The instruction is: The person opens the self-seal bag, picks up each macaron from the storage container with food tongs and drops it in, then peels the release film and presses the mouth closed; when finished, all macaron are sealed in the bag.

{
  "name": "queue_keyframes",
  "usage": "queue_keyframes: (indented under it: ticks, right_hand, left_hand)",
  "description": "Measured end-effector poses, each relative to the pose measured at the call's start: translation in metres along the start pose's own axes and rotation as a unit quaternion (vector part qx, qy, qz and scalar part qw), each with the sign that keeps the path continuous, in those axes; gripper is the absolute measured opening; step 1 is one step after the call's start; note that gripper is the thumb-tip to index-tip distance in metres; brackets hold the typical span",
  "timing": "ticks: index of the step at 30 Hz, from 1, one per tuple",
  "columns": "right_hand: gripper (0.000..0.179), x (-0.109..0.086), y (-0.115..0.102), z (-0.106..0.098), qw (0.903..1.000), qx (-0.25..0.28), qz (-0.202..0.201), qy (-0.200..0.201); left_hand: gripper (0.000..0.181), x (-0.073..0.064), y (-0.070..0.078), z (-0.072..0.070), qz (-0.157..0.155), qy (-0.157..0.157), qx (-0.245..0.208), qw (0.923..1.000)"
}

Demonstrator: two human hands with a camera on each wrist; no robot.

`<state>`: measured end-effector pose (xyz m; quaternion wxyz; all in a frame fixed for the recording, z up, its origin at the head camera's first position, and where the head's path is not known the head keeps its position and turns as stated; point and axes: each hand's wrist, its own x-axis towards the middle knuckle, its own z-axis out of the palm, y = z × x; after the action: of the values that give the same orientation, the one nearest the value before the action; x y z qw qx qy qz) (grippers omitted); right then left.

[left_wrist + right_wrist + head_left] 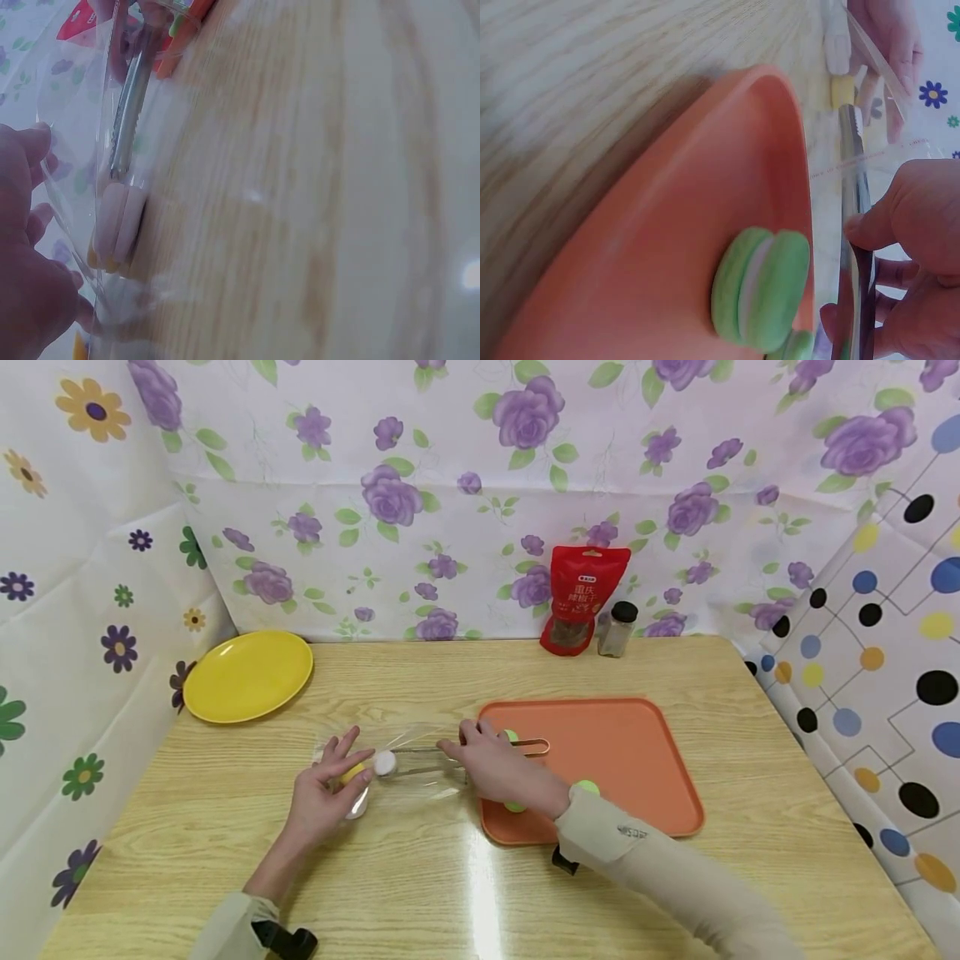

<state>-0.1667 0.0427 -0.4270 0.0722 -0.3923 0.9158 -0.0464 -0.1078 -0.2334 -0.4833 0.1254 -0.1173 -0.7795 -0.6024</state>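
Observation:
My right hand [498, 768] grips metal tongs [532, 746] with a looped end. The tongs reach left into a clear plastic bag [435, 789] lying on the table. At their tips is a white macaron [385, 763], also seen as a pale macaron [118, 225] in the left wrist view. My left hand [318, 793] pinches the bag's film at its left part. Beside its fingers lie a yellow macaron [352, 772] and another white macaron [358, 806], partly covered by that hand. Green macarons [776, 292] sit on the orange tray under my right forearm.
The orange tray [592, 727] lies right of the bag. A yellow plate [247, 677] stands at the back left. Against the back curtain stand a red pouch [585, 585] and a black-capped jar [618, 631]. Patterned curtains bound both sides.

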Motion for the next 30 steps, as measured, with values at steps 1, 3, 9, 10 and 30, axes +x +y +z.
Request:
queue_keyframes:
  ticks: [1, 3, 9, 10, 30]
  right_hand:
    - [0.058, 0.002, -0.002, 0.0, 1.0, 0.003, 0.004, -0.002]
    - [0.058, 0.005, -0.005, 0.001, 0.9999, 0.011, 0.011, -0.002]
    - [0.055, 0.016, -0.013, 0.007, 0.9994, -0.011, 0.03, 0.009]
    - [0.054, 0.017, -0.014, 0.008, 0.9993, -0.015, 0.034, 0.009]
    - [0.055, 0.029, -0.026, 0.011, 0.998, -0.022, 0.059, 0.0]
  left_hand:
    - [0.025, 0.0, 0.0, 0.0, -0.001, -0.001, 0.0, 1.0]
    - [0.025, 0.0, 0.0, 0.0, -0.001, -0.002, 0.003, 1.0]
    - [0.026, 0.0, 0.003, 0.001, -0.001, -0.003, 0.004, 1.0]
    - [0.025, 0.0, 0.004, 0.001, -0.001, -0.002, 0.003, 1.0]
    - [0.027, 0.001, 0.004, 0.004, 0.003, 0.005, 0.011, 0.9999]
